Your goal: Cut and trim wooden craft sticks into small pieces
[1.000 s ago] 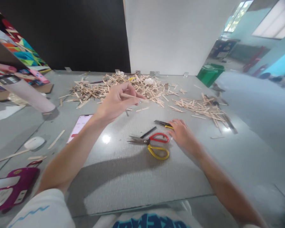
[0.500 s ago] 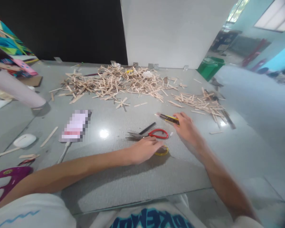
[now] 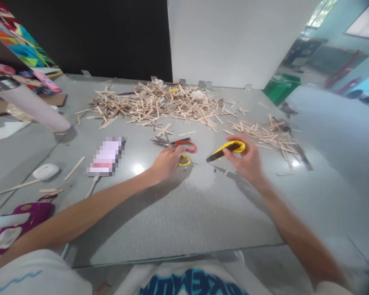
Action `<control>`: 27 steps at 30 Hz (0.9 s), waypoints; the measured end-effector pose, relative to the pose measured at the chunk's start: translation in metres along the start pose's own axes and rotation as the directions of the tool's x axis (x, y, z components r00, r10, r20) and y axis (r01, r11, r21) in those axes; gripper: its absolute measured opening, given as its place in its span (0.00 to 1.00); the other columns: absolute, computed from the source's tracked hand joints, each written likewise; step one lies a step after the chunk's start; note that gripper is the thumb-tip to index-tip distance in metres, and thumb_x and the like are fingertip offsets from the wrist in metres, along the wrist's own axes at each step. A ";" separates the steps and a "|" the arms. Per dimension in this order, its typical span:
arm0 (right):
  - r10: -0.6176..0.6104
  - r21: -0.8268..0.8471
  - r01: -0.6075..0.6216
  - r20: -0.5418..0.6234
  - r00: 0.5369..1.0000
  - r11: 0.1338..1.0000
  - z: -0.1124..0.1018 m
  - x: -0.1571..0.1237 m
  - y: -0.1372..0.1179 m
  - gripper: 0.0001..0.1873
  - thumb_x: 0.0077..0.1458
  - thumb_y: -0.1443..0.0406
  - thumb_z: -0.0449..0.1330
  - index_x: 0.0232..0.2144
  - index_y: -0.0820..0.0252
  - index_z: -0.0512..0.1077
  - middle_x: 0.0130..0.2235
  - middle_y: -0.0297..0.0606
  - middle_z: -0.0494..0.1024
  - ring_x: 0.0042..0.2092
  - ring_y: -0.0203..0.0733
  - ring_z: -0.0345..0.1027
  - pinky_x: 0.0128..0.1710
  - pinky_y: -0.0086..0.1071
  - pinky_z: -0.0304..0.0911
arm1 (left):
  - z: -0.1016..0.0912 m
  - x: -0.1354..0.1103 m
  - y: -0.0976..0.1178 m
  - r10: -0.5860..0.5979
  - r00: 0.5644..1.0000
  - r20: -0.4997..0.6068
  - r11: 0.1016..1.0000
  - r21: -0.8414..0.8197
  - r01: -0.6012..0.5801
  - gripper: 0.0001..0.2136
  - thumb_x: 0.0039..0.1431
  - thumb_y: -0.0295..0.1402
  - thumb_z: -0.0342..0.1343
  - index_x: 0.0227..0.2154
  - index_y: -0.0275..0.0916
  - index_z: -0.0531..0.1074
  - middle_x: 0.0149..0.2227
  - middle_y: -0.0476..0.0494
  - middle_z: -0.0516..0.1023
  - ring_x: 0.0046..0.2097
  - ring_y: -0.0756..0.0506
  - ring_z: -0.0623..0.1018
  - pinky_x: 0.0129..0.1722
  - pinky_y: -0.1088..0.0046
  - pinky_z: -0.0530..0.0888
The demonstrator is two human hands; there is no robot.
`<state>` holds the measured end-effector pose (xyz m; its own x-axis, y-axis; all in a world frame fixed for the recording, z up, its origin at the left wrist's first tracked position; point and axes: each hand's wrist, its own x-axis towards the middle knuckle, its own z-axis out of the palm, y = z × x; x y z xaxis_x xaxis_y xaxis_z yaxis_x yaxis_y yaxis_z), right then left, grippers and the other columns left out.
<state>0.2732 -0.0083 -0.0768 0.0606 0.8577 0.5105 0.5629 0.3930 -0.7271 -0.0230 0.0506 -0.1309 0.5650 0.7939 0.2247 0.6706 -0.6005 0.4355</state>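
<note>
Grey tabletop (image 3: 178,225) spread beneath both hands, with the big pile of wooden sticks (image 3: 147,106) beyond them, before a black panel (image 3: 110,37) and a white panel (image 3: 230,41). From where I stood, the change was plain: the scissors (image 3: 172,144) had slid away from the person and leftward, and lay just short of a little star of crossed sticks (image 3: 164,130), with a dark strip (image 3: 184,139) beside them. The left hand (image 3: 165,164) rested over their handles; I couldn't tell whether its fingers had hooked the yellow loop or only pushed it. Meanwhile the right hand (image 3: 247,159) had tipped up the yellow-and-black cutter (image 3: 221,150), clasped between thumb and fingers, its dark end slanting down toward the table, left of the grip. Beyond that grip and to its right lay a looser heap of sticks (image 3: 273,135). To my mind, moving the scissors set them well apart from the cutter and gave the clasping hand more room.
</note>
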 end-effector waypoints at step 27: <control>-0.228 -0.114 0.248 0.167 0.959 0.962 0.029 -0.040 0.032 0.08 0.73 0.64 0.61 0.38 0.55 0.79 0.35 0.38 0.82 0.36 0.43 0.77 0.40 0.37 0.71 | -0.004 -0.053 0.059 -0.204 0.938 0.280 0.954 0.273 0.126 0.13 0.73 0.22 0.49 0.44 0.35 0.79 0.44 0.35 0.84 0.45 0.34 0.85 0.43 0.60 0.77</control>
<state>0.2648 -0.0200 -0.1336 -0.2078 0.7888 0.5785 0.6504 0.5531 -0.5206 -0.0155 -0.0264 -0.1133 0.5275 0.8407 -0.1220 0.8422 -0.4986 0.2053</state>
